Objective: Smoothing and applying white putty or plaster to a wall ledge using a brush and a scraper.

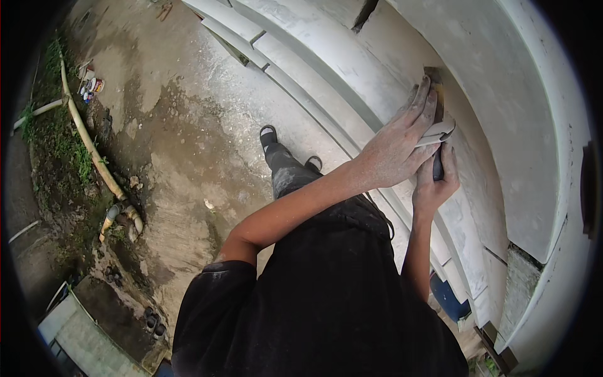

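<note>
My right hand [436,188] is wrapped round the dark handle of a scraper [439,107], held against the pale wall ledge [483,151]. Its flat dark end points away from me and touches the wall surface. Dusted with white powder, my left hand [396,147] has its fingers pressed together along the scraper's upper part. A whitish curled piece [438,133] sits between the two hands, by the left thumb; what it is I cannot make out. The fingers hide part of the scraper.
Stepped white mouldings [314,81] run along the wall. Below lies stained concrete ground [182,157], where my sandalled feet [269,135] stand. Left are a pale pipe [88,138], plants and small containers [94,86]. A blue barrel-like object [447,295] shows beneath the mouldings.
</note>
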`<state>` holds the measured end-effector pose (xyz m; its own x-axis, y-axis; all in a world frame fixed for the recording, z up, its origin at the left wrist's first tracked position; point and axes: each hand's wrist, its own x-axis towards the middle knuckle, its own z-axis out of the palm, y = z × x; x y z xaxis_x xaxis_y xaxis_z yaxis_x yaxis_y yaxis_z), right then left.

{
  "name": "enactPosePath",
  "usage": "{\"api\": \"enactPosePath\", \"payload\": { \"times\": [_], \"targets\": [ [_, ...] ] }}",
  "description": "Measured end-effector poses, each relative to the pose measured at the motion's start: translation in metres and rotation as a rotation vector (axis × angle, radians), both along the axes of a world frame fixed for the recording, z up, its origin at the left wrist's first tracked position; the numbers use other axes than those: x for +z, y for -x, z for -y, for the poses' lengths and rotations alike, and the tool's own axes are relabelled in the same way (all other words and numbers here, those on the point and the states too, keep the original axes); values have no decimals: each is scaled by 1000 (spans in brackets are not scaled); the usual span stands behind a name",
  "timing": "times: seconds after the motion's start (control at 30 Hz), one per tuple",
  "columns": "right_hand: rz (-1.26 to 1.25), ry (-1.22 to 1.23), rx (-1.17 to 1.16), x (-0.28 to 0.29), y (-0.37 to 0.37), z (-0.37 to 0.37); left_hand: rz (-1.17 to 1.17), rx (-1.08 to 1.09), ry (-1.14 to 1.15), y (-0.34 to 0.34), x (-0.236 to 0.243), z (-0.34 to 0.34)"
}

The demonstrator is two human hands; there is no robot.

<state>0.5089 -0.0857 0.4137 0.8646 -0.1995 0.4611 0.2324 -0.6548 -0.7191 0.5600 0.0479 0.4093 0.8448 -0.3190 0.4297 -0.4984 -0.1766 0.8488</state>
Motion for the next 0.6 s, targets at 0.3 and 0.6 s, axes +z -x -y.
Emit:
{"api": "enactPosePath", "payload": {
  "times": [0.3,0.6],
  "targets": [
    [42,-29,-19,3,-7,-14,47,53,46,-6,4,-6],
    [20,-64,-11,3,-13,-13,39,37,84,-5,10,-7]
  ]
}}
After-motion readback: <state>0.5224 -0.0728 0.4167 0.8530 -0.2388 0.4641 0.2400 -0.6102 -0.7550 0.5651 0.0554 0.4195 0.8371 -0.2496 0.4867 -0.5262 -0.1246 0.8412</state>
